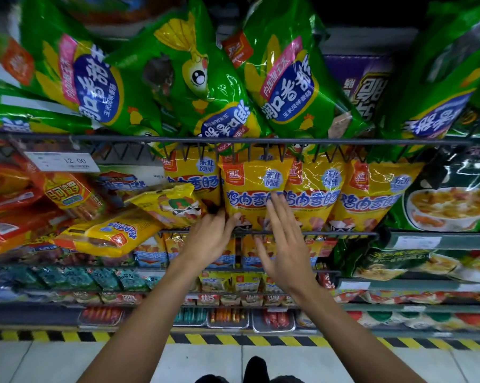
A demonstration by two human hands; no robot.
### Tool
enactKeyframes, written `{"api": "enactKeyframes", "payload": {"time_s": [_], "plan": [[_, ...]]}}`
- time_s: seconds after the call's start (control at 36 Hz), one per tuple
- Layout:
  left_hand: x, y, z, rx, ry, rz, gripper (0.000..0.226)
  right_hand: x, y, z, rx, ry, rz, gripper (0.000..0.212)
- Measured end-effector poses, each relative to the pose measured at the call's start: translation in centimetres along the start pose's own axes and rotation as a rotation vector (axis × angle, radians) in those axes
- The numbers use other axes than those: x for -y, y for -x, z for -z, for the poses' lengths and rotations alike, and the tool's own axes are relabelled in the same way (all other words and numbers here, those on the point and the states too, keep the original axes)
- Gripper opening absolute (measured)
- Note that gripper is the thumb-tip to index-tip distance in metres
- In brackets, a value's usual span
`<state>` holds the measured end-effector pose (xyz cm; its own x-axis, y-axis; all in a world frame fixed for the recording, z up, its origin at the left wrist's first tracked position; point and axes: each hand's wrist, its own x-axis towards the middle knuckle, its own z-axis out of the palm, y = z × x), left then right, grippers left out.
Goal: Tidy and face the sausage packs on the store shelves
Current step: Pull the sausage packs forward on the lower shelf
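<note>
Both hands reach to the shelf: left hand (210, 234) grips the lower edge of a yellow sausage pack (254, 194), right hand (281, 244) spread flat against it.

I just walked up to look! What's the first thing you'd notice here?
Big shiny green packs lean across the top shelf, bright with corn pictures. Below them stands a row of yellow sausage packs, where the right hand spreads flat and the left hand reaches the edge of the middle pack. To the left, loose yellow packs lie tumbled sideways.
</note>
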<state>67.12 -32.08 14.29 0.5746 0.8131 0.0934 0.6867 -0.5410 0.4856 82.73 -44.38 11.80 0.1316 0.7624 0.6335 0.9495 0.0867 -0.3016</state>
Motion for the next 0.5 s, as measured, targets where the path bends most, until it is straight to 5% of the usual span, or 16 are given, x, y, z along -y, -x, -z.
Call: {"api": "enactKeyframes", "payload": {"time_s": [0.36,0.5], "plan": [[0.4,2.6,-1.6,0.048,0.133,0.026,0.061,-0.4,0.0,0.3,0.1,-0.035,-0.003,0.088],[1.6,6.5,-2.5,-0.102,0.173,-0.031,0.054,-1.4,0.6,0.8,0.095,-0.161,0.031,0.08]]}}
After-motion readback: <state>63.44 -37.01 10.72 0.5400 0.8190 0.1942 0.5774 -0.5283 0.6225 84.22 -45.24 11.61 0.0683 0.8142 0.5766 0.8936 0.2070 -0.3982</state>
